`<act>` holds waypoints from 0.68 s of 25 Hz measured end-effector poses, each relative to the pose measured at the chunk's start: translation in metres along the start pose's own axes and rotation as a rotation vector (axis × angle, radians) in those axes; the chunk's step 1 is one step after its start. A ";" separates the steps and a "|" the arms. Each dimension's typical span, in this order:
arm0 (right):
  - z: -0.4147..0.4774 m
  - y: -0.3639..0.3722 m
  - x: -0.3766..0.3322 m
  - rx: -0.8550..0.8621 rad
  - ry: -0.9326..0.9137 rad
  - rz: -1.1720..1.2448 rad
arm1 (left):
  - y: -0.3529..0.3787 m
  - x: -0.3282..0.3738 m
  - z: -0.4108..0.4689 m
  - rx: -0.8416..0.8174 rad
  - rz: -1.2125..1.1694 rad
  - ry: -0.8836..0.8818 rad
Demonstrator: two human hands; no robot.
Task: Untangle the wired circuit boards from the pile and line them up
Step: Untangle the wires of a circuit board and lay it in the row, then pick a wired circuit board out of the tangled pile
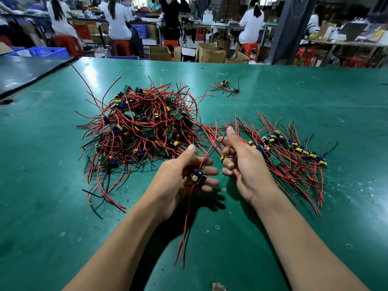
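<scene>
The left hand is half closed, palm turned inward, with its fingers curled under a board that it cradles against the palm. The board's red wires hang down between the forearms to the table, and a black wire rises from it towards the right hand. That hand is closed tighter. Its thumb and forefinger are raised beside the top of the black wire, though I cannot tell whether they pinch it. Its lower fingers are curled round a second board. The two hands are near each other but apart, above the mat.

The pile lies just beyond the left hand, with stray wires reaching towards it. The row of sorted boards lies to the right, partly behind the right hand. A small cluster sits well apart, near the far edge.

Open green mat lies to the left of the left forearm, between the forearms, and beyond the row to the right. A dark bench adjoins the far left corner.
</scene>
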State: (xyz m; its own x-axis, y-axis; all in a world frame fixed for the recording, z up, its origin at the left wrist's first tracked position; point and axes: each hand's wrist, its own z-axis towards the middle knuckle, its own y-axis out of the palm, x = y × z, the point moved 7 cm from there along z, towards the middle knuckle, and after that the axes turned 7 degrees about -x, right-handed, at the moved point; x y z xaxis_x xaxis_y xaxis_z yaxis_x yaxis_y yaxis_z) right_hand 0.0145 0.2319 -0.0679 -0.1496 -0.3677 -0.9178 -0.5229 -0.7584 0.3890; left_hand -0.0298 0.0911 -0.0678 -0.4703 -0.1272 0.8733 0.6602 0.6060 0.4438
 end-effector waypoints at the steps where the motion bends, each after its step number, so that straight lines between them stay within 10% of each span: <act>1: -0.002 0.003 -0.004 -0.018 -0.065 -0.064 | 0.000 0.002 0.001 0.006 -0.038 0.020; 11: -0.019 0.030 -0.002 -0.092 -0.303 -0.814 | 0.011 0.007 0.006 -0.078 -0.147 0.061; 17: -0.012 -0.008 -0.033 0.222 -0.392 -1.028 | -0.042 0.026 -0.009 0.544 0.698 0.313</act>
State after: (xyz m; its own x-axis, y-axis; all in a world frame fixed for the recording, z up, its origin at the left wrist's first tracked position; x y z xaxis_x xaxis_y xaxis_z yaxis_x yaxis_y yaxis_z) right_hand 0.0341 0.2439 -0.0396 0.2060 0.6023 -0.7712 -0.6818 -0.4770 -0.5546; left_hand -0.0643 0.0552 -0.0620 0.1595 0.2461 0.9560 0.3318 0.8987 -0.2867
